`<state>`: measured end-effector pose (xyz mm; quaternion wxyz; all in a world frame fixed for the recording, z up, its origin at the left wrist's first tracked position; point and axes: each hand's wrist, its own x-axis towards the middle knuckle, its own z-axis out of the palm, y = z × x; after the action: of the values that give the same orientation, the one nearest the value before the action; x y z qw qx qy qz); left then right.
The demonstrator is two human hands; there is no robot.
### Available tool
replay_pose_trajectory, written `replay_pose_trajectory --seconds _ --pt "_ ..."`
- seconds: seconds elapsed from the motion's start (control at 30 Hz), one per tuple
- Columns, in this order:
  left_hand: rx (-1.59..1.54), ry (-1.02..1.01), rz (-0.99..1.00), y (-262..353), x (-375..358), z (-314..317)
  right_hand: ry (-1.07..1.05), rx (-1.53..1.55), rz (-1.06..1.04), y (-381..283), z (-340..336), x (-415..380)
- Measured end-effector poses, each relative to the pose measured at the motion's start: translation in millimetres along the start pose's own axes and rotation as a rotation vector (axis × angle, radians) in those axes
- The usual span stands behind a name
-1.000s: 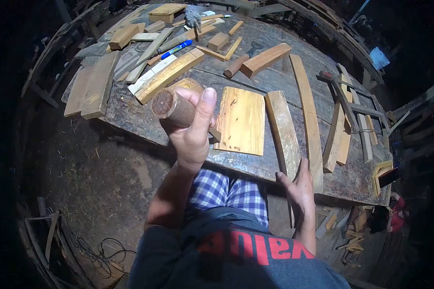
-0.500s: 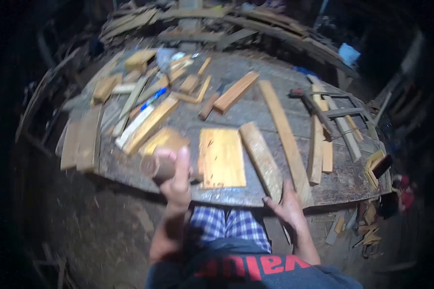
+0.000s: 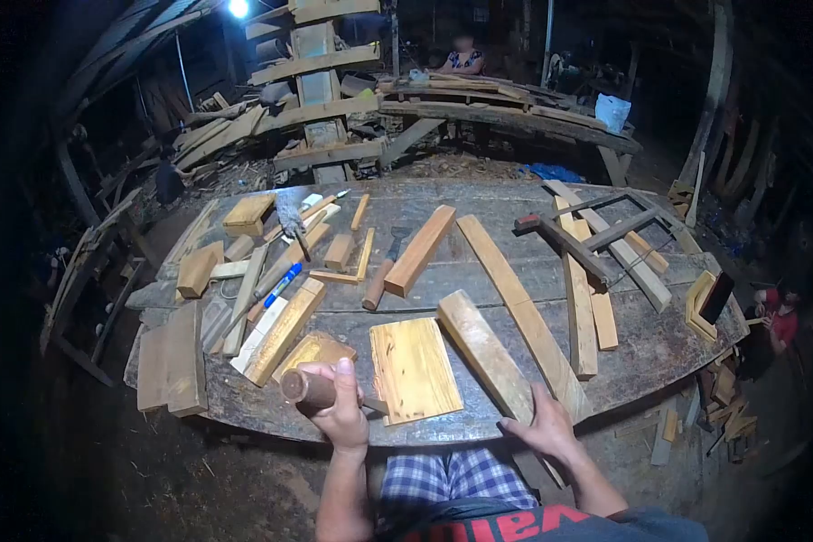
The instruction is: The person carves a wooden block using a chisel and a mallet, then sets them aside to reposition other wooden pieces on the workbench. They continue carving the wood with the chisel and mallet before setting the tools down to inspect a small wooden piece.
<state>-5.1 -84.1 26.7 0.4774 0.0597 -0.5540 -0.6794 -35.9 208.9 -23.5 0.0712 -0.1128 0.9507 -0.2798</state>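
My left hand [image 3: 341,411] is closed round the brown wooden handle of a chisel [image 3: 309,389], thumb pointing up. The chisel's blade comes out to the right of the fist and overlaps the lower left corner of a flat yellowish board [image 3: 415,369]. Near the table's front edge, my right hand [image 3: 548,425] grips the near end of a thick wooden bar [image 3: 486,348], its thumb on the left and fingers along the right side. This bar slants just right of the board.
The worn workbench [image 3: 406,434] carries a reddish block [image 3: 422,251], a mallet-like tool [image 3: 378,285], a blue marker [image 3: 283,285], a long strip [image 3: 515,303] and a frame saw [image 3: 596,239]. A person [image 3: 463,60] is at the back; another [image 3: 777,316] is at right.
The view has tilted up, so the bench sits lower in frame and the background shows. My left hand still holds the chisel and my right hand stays at the bar's near end.
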Motion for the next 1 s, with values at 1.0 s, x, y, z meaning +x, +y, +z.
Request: replay_pose_trajectory --seconds 1.0 --pt "0.101 -0.096 0.116 -23 1 25 0.044 0.408 -0.483 -99 -141 -42"
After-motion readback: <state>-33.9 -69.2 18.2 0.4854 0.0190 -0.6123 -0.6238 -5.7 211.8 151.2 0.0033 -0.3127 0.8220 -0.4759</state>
